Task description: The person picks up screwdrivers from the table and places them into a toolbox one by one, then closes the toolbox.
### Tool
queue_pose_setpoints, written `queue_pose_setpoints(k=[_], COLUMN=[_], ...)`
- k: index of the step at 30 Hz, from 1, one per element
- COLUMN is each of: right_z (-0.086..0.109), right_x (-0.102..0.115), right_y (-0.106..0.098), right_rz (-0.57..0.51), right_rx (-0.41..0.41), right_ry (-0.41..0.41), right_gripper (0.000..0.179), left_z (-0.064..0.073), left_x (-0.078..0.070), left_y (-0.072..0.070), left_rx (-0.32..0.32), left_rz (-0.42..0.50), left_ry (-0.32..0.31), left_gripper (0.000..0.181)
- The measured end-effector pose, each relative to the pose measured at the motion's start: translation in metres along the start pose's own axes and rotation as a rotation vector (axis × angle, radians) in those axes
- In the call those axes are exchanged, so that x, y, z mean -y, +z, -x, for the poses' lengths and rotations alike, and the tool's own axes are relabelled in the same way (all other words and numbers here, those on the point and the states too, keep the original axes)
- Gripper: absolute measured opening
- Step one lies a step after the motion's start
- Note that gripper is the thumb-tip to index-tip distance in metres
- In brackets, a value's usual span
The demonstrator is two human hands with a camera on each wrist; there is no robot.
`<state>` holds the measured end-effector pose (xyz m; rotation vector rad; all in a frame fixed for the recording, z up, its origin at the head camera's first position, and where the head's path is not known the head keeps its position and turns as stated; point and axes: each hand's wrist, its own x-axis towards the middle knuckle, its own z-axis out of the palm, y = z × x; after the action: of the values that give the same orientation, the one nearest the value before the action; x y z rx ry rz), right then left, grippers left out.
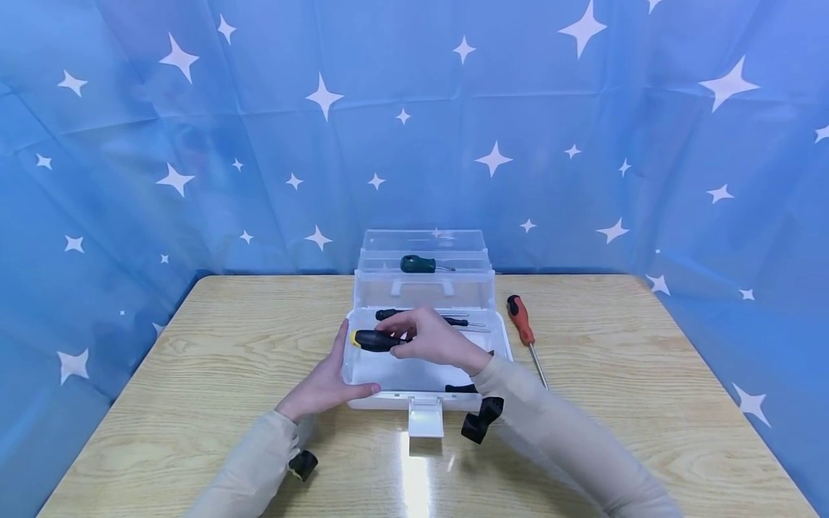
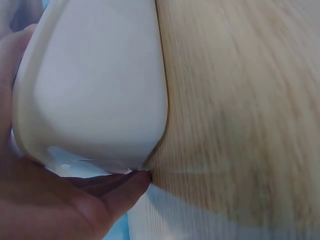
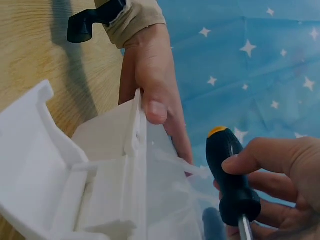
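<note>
A white toolbox [image 1: 395, 374] with a raised clear lid stands on the table. My left hand [image 1: 324, 385] grips its left front corner, thumb on the front rim and fingers along the side wall. Over the box, my right hand [image 1: 432, 338] pinches a screwdriver [image 1: 372, 340] with a black handle and yellow end. In the right wrist view the thumb presses on this screwdriver's handle [image 3: 225, 170], and its metal shaft points away from the yellow end. Slim black-handled screwdrivers [image 1: 386, 314] lie at the back of the box, partly hidden by my right hand.
A green-handled screwdriver [image 1: 417, 265] is at the raised lid [image 1: 424, 291]. Right of the box lies a red and black screwdriver [image 1: 520, 316]. Another black handle [image 1: 460, 388] lies inside the front wall. The front latch [image 1: 425, 419] hangs open. A blue starred curtain [image 1: 414, 144] stands behind the table.
</note>
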<state>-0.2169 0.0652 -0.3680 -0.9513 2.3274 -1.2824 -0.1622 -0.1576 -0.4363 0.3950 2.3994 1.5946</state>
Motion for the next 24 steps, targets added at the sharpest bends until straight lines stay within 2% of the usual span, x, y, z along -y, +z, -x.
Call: queue_pose_setpoints(k=[7,14,21,24], right_z=[0.002,0.005,0.005,0.004], right_x=[-0.002,-0.005,-0.005,-0.005], right_y=[0.004,0.010,0.015,0.017], right_rz=[0.017,0.107,0.171,0.178], right_rx=[0.020,0.014,0.011,0.019], right_ry=[0.005,-0.048,-0.055,-0.049], right_gripper=[0.037,0.035,0.034,0.034], left_z=[0.001,0.001,0.001,0.000], left_x=[-0.001,0.000,0.000,0.002], left_y=[0.000,-0.001,0.000,0.000], left_rx=[0.002,0.001,0.013,0.009], left_rz=[0.000,-0.024,-0.007,-0.018], left_ry=[-0.015,-0.041,-0.001,-0.007], left_gripper=[0.120,0.120,0.123,0.124])
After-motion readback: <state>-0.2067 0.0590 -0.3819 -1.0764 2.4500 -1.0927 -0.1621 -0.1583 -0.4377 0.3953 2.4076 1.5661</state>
